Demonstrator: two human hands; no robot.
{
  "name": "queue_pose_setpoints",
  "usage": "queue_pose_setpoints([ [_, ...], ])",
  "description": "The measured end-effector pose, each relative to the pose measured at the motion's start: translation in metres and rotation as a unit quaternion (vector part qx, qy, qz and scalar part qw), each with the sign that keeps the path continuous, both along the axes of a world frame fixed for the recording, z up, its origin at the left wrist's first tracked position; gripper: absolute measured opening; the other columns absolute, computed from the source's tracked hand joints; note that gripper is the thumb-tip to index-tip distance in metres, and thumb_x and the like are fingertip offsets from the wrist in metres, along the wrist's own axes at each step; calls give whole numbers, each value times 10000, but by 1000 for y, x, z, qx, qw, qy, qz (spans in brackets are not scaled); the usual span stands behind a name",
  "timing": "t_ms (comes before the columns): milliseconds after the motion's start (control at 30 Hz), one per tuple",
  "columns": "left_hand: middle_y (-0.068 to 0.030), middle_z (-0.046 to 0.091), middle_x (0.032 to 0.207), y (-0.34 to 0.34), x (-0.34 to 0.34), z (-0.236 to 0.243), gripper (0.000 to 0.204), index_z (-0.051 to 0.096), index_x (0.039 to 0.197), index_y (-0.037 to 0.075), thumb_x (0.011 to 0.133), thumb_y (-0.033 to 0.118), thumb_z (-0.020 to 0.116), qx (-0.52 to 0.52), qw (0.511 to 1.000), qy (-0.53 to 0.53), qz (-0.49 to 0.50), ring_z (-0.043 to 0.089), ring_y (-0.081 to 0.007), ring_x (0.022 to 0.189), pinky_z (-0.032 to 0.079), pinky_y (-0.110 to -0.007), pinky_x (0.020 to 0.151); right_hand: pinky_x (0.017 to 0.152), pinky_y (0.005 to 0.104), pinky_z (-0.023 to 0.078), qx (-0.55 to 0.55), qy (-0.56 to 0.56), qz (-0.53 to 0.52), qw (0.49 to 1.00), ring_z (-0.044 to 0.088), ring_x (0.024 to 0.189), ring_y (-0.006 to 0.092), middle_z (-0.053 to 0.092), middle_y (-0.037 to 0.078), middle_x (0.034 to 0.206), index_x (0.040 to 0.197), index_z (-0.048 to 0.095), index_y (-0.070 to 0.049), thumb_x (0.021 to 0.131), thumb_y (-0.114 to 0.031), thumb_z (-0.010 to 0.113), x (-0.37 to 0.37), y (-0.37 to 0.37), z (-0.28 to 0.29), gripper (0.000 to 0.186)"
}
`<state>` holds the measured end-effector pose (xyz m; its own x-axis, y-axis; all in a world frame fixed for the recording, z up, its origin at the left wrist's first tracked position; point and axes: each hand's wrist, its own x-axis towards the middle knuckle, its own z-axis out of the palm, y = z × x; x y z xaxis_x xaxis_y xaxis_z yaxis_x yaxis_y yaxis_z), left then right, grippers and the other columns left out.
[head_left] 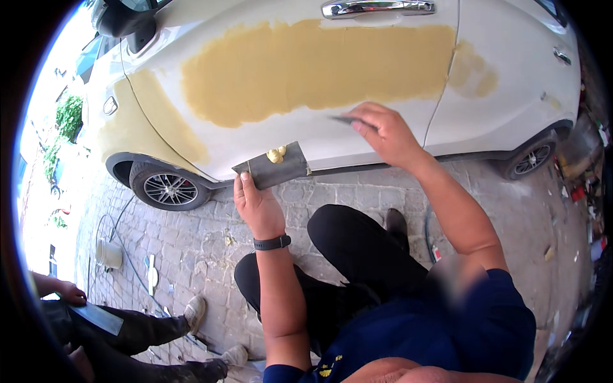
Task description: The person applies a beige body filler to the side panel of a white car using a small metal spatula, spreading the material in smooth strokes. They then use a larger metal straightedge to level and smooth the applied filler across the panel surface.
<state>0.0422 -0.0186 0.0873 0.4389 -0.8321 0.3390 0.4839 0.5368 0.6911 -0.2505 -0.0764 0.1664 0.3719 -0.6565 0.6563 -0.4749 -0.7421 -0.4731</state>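
Note:
My left hand [254,207] grips the lower left corner of a dark flat board [281,172], held tilted in front of the car. Small lumps of pale yellow putty [276,155] sit on the board near its upper edge. My right hand [386,134] is closed on a thin dark spreader [343,119], its fingers pinching one end; the blade looks partly blurred. The spreader is just below a wide tan putty patch [319,70] on the white car door [306,131]. Whether the blade touches the door I cannot tell.
A chrome door handle [378,8] is above the patch. The front wheel [169,187] and rear wheel [533,159] rest on brick paving [191,249]. A white bucket [109,253] and hoses lie left. Another person's hand [71,293] is near a flat sheet [99,318] at lower left.

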Motion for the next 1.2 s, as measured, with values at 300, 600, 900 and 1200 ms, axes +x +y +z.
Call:
queue_pose_setpoints([
  [300,-102,697,1238,-20,0,-60,316,615,1299,-43,1170,230,524,117,993,31,-2,666,-186,1126,546,-374,1029,817,408,545,-425,157,-287,844,692,994,258,726,10,1116,1256,787,-147,931,-44,712,-16,-92,91,349],
  [600,-101,700,1224,-28,2,-56,328,616,1309,-41,1176,241,511,105,993,32,-30,664,-178,1110,548,-362,999,802,401,562,-394,141,-377,826,699,994,226,727,-40,1122,1236,805,-194,934,-94,718,26,-122,82,330],
  [900,-43,696,1127,-25,3,-50,285,637,1199,-1,1179,253,509,97,994,48,-23,642,-110,1010,527,-299,856,790,387,580,-421,113,-355,827,710,980,229,736,-40,1108,1217,821,-208,910,-110,744,58,-115,80,331],
  [1200,-35,681,1092,-24,8,-52,315,636,1197,-11,1171,282,523,114,993,0,-8,602,-96,968,504,-279,837,766,387,580,-390,111,-348,845,701,972,235,726,-54,1092,1212,823,-231,893,-114,765,77,-131,83,344],
])
